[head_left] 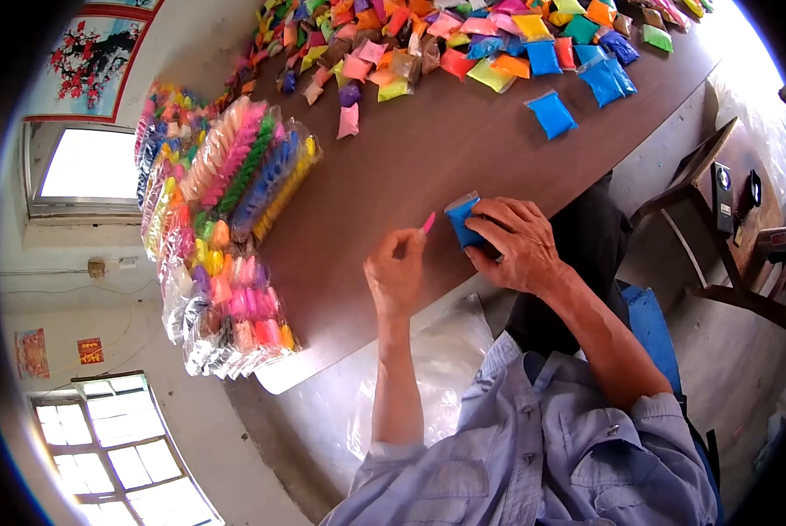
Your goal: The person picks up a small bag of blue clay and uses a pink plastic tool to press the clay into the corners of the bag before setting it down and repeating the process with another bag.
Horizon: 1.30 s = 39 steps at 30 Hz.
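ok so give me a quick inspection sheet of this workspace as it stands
surface: brown wooden table, bare around the hands
job's things: blue packet at the table's near edge; small pink piece held just beside it
clutter: heap of coloured packets at the far end; loose blue packets near it; bundles wrapped in clear plastic stacked along one side
hands: left hand pinches the pink piece; right hand is closed over the blue packet
cables: nothing seen on the table
surroundings: clear plastic bag below the table edge; window; flower picture on the wall
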### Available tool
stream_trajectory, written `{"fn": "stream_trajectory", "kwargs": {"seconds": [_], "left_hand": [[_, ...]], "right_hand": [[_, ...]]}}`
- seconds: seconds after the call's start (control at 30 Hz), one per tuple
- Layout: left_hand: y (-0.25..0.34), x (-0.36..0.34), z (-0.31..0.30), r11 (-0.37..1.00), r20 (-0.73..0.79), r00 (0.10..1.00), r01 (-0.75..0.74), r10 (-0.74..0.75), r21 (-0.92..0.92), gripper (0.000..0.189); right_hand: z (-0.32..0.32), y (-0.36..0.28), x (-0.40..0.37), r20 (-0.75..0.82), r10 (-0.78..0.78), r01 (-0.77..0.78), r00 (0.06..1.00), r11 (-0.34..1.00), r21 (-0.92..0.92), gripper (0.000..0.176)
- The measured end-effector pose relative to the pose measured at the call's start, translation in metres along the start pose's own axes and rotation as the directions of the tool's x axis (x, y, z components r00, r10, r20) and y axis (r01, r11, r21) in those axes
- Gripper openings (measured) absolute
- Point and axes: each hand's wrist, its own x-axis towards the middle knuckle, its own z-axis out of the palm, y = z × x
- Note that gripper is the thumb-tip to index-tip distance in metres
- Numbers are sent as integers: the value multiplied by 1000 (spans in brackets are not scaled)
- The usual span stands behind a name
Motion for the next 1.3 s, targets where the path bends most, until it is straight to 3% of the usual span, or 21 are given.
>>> {"fn": "stream_trajectory", "kwargs": {"seconds": [0.07, 0.27, 0.33, 0.37, 0.43, 0.57, 0.63, 0.73, 0.87, 0.97, 1.03, 1.3], "left_hand": [[-13, -6, -2, 998, -18, 997, 69, -69, 12, 14], [-11, -26, 5, 997, 32, 999, 42, -40, -67, 10], [2, -28, -1, 991, 181, 975, -132, 132, -15, 7], [6, -33, -5, 991, 180, 975, -131, 132, -15, 7], [9, -50, -15, 918, 564, 759, -396, 324, 5, 8], [10, -56, -26, 965, 537, 807, -255, 247, -62, 8], [15, -45, -35, 999, 370, 928, -38, 44, -25, 8], [3, -40, -35, 993, 315, 949, 40, -3, -111, 8], [6, -45, -44, 993, 422, 906, -66, 17, 102, 9], [9, -45, -52, 991, 377, 923, -110, 75, 71, 9], [16, -37, -47, 1000, 289, 957, 9, -13, 17, 9], [14, -23, 16, 990, 75, 997, 1, 10, -138, 12]], "right_hand": [[0, 0, 1, -14, 8, -9, 1000, 999, -39, 42], [0, 1, 4, -37, 36, -38, 999, 999, -38, 38], [0, 2, 4, -34, 33, -34, 999, 999, -38, 37], [-1, 2, 3, -34, 31, -32, 999, 999, -36, 37], [-1, 5, 2, -29, 22, -23, 999, 999, -25, 37], [1, 7, -1, -28, 12, -13, 1000, 1000, -18, 36], [-2, 4, -1, -16, 11, -11, 1000, 1000, -28, 37], [-3, 2, 2, 9, 3, -3, 1000, 999, -46, 38], [-3, 4, -2, 22, 20, -19, 1000, 999, -34, 42], [-3, 1, -2, 36, 28, -27, 999, 999, -32, 42], [-3, 2, -3, 40, 27, -26, 999, 999, -22, 42], [-12, 1, -4, 65, -34, 31, 997, 998, 49, 35]]}}
